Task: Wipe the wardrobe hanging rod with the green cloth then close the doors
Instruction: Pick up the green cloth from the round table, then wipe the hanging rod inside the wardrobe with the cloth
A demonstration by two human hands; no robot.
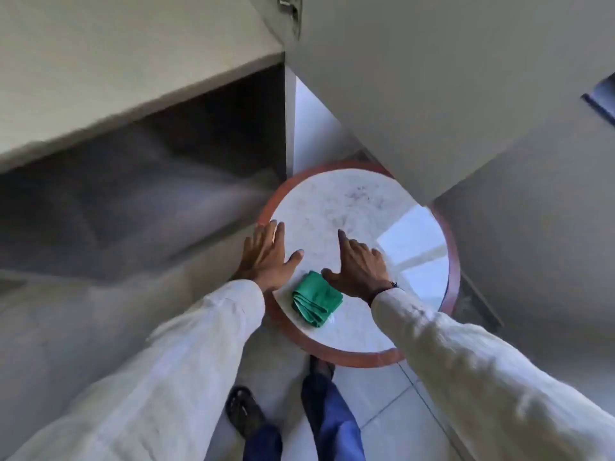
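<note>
Green cloth (317,299) lies folded on round surface (346,201), untouched. Left hand (268,254) and right hand (357,264) spread, grasping nothing. Rod unseen; wiping, door closing judged undone.

Round table (352,207): white marble-look top, polished, glossy, glare on right side; reddish-brown wood-look rim, smooth. Green cloth (316,299): soft woven fabric, matt, folded in layers. Sleeves (482,371): off-white cloth, matt, slightly textured weave. Wardrobe door (416,78), far right: smooth matt grey-beige panel, laminate-like. Floor (376,404): pale tiles, smooth, slight sheen. Trousers (336,424): blue cloth, matt.
</note>
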